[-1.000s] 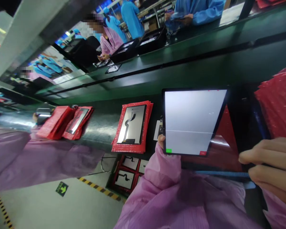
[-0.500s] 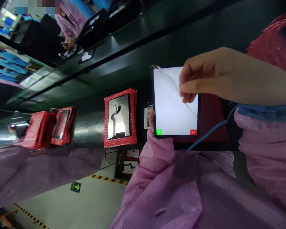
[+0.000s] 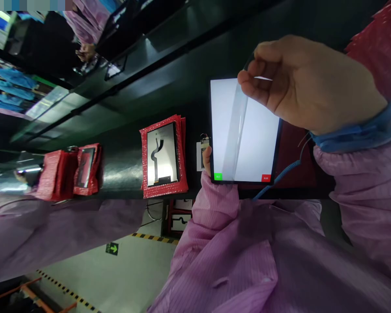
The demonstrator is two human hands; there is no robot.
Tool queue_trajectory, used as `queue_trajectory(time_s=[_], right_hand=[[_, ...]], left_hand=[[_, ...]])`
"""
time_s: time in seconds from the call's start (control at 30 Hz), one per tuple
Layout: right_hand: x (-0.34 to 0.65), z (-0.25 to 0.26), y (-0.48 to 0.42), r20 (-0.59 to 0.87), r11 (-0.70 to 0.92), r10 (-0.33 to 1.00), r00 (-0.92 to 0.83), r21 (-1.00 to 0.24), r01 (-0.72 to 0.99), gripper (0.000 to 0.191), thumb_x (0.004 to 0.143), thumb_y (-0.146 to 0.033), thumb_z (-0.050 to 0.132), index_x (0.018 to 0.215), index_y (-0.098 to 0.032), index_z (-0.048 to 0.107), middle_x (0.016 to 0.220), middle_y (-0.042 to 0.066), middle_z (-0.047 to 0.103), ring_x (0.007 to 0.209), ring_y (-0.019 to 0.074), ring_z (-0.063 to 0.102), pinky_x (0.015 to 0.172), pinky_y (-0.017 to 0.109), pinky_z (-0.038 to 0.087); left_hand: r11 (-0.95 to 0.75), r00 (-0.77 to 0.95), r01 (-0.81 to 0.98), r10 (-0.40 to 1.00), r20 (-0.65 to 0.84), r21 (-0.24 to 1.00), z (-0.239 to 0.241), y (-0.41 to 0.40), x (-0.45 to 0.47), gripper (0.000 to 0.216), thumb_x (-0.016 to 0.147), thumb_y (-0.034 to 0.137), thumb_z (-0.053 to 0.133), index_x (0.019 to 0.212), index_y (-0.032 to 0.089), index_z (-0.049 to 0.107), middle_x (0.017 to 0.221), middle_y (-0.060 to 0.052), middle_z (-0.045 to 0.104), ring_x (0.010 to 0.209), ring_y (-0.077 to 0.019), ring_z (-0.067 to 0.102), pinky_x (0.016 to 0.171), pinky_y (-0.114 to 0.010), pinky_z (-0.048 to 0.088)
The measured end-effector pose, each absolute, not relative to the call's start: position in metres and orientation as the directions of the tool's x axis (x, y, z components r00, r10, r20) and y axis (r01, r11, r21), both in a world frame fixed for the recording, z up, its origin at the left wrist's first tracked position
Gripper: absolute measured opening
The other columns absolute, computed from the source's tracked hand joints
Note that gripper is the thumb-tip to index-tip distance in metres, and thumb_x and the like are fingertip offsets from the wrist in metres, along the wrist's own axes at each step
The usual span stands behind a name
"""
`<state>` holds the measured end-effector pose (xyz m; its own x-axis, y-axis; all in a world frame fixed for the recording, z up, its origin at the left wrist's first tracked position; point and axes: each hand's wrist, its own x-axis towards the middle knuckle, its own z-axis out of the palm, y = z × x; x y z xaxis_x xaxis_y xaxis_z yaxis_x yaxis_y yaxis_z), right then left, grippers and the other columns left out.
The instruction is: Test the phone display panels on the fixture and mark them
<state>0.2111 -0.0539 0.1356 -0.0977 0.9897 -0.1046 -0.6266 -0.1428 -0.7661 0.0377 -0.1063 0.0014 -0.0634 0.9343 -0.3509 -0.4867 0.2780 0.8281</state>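
A: Quick, right hand?
B: Right hand [image 3: 296, 80] is pinching clear film [image 3: 236, 130] above the lit screen [image 3: 262, 139]; film trails down across its face to the bottom edge.
A: Left hand?
B: Left hand [image 3: 207, 159] is gripping the screen's left edge, thumb in front, other fingers hidden.
A: Screen's where?
B: Straight ahead of the wearer, near side of the desk [image 3: 119, 161], red sheet [image 3: 296, 150] showing past its right side. Can't tell if they touch.
A: Anything in the way?
B: Right hand blocks the upper right corner. Blue coiled cord [image 3: 287, 168] runs by the lower right one. Small circuit board [image 3: 204, 142] just beside the left edge, at the thumb.
A: Others?
B: Leftward: silver panel [image 3: 166, 152] on red bubble wrap [image 3: 164, 190], then red packs [image 3: 50, 174] well apart. Red pile [image 3: 379, 48] upper right, cut off. Co-worker's purple sleeve [image 3: 68, 232], lower left.
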Motion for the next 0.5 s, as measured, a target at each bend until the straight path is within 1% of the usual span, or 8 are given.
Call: queue_trajectory(time_s=[0.17,0.37,0.5], right_hand=[[0.2132,0.1358,-0.0507,-0.124,-0.147,0.989,-0.081,-0.752,-0.642,0.028,0.101,-0.007,0.049,0.075,-0.013,0.059,0.07,-0.003,0.063,0.077,0.005,0.071,0.083,0.017,0.064],[0.2126,0.1392,-0.0514,-0.157,-0.163,0.986,-0.063,-0.779,-0.606,0.031,0.103,-0.009,0.048,0.074,-0.015,0.058,0.072,-0.004,0.063,0.078,0.0039,0.07,0.084,0.016,0.064],[0.2111,0.1404,-0.0544,-0.154,-0.172,0.985,-0.083,-0.769,-0.616,0.027,0.102,-0.008,0.05,0.077,-0.013,0.059,0.074,-0.003,0.063,0.079,0.0054,0.069,0.084,0.017,0.063]], left_hand=[[0.271,-0.07,-0.451,0.939,-0.336,0.85,0.0021,-0.1058,0.0372,0.061,0.096,0.068,0.036,0.117,0.024,0.073,0.133,-0.008,0.074,0.139,-0.0299,0.06,0.107,-0.042,0.059],[0.232,-0.08,-0.412,0.954,-0.289,0.881,0.001,-0.1049,0.0381,0.065,0.099,0.065,0.026,0.117,0.025,0.075,0.126,-0.006,0.077,0.134,-0.0304,0.064,0.106,-0.044,0.059],[0.2,-0.057,-0.484,0.964,-0.258,0.852,0.0012,-0.1083,0.0402,0.059,0.101,0.06,0.03,0.116,0.025,0.075,0.127,-0.004,0.077,0.133,-0.0296,0.065,0.105,-0.043,0.061]])
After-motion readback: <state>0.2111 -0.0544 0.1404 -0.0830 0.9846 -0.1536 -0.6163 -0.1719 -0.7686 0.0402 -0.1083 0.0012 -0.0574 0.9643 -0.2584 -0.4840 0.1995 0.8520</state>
